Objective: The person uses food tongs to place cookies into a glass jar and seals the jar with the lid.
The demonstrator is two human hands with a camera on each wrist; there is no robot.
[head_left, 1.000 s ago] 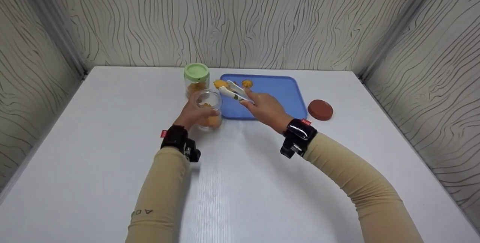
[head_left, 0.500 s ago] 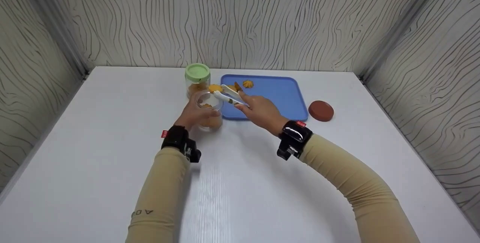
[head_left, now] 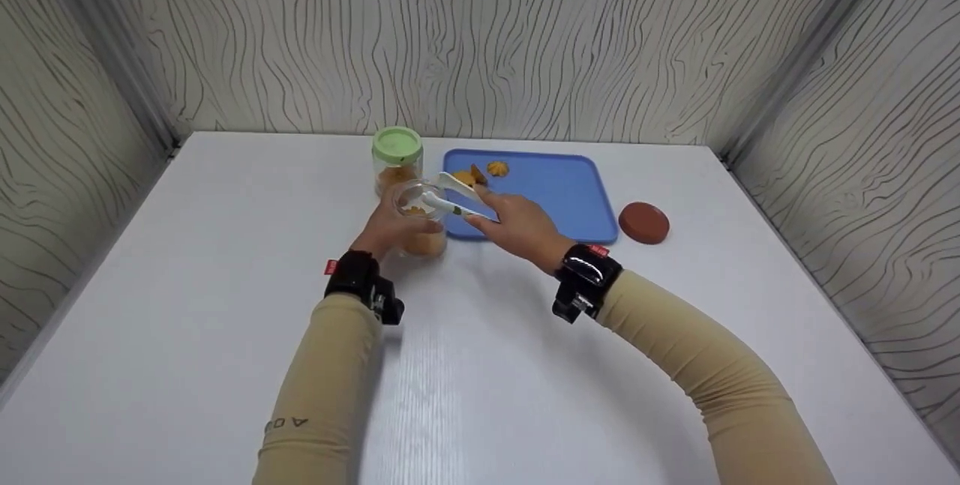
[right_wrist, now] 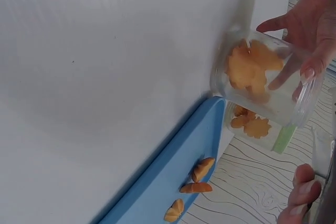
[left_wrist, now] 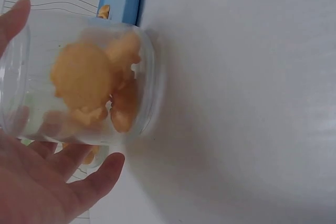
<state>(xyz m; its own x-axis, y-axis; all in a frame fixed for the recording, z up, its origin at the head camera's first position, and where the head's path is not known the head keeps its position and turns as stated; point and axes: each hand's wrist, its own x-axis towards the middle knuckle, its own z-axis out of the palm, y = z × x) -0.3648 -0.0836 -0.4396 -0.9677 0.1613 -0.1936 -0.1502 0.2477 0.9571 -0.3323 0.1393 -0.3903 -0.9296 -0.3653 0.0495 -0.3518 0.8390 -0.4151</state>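
My left hand (head_left: 391, 224) grips a clear open jar (right_wrist: 286, 95) around its side, with the thumb near the rim. Several golden-brown cookies (left_wrist: 81, 74) lie in the bottom of that jar. Tilted down at its mouth are white tongs (head_left: 452, 206), pinched by my right hand (head_left: 525, 226). Their arms are spread, one tip over the mouth and the other just beyond it, with no cookie between them. In the right wrist view only a few fingertips and part of the tongs appear at the edge.
Right behind the held jar stands another jar with a green lid (head_left: 397, 145), holding cookies. A blue tray (head_left: 555, 189) lies to the right, with a few cookies (head_left: 497, 169) at its far left corner. A red-brown lid (head_left: 643, 223) rests right of the tray.
The tongs have moved left and down from over the tray's edge to the jar's mouth. The cookie they held has been let go there. My left hand keeps the jar in place.
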